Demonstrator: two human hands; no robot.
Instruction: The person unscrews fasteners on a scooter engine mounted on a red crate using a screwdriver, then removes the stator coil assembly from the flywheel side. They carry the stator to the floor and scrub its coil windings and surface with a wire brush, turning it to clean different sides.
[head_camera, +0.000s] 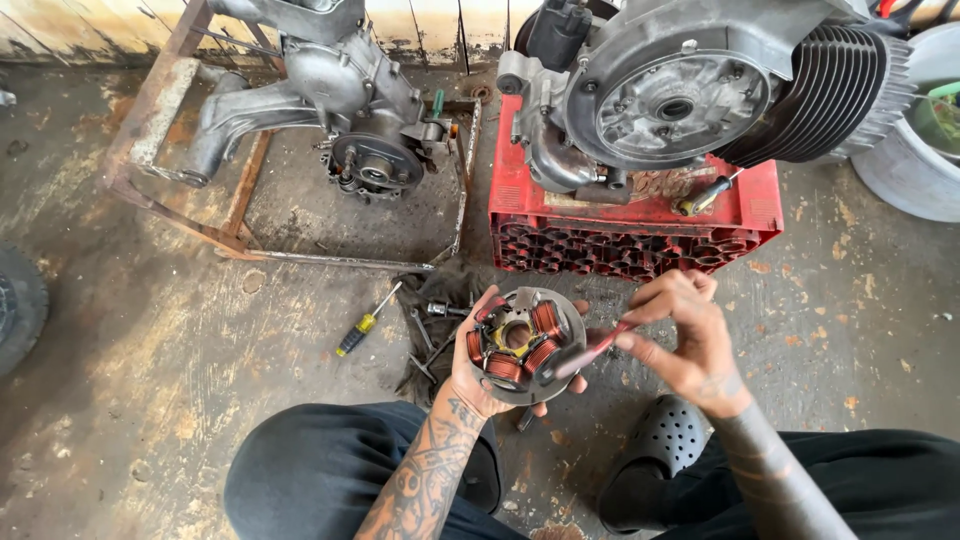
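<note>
- The left hand (480, 385) cupped a round stator plate (518, 345) from below, fingers curled around its rim; the plate faced upward and carried 4 copper-wound coils around a central opening.
- The right hand (685, 345) was closed in a pinch on a red-handled tool (590, 352), which ran leftward from the fingers and met the right side of the plate.
- Both hands were held close together above the floor (180, 340), between the person's knees, which were clad in dark trousers (320, 470).
- Directly beneath the right hand, a dark perforated clog (655, 450) rested on the floor.
- Just left of the left hand, a dark rag (432, 325) lay on the floor with small bolts and metal parts on it.
- Further left of the left hand lay a screwdriver (365, 322) with a yellow and black handle.
- Beyond both hands stood a red plastic crate (640, 235) carrying a finned engine (690, 80); a second screwdriver (705, 195) rested on the crate top.
- Beyond the left hand, well apart, a second engine case (350, 110) sat in a rusty metal frame (160, 130).
</note>
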